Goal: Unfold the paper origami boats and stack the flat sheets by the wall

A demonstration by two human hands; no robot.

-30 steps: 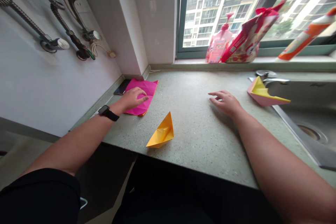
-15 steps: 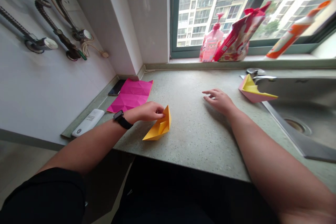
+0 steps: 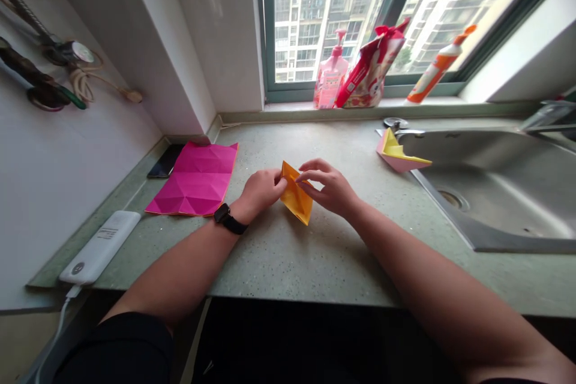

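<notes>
The orange paper (image 3: 296,193) lies on the desk (image 3: 288,270) between both hands, folded into a narrow diamond with its layers showing. The left hand (image 3: 260,192) has its fingers bunched against the paper's left corner, while the right hand (image 3: 324,189) has its fingers loosely curved, tips on the upper edge (no clear pinch, I cannot tell how firm). The pink sheet (image 3: 191,180) lies open and creased, unfolded, while a finished-looking pink-and-yellow paper boat (image 3: 398,153) sits beside the sink (image 3: 490,192)

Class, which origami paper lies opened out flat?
The magenta sheet, creased but flat; the orange piece lies between left hand and right hand, the pink-yellow boat by the sink.
</notes>
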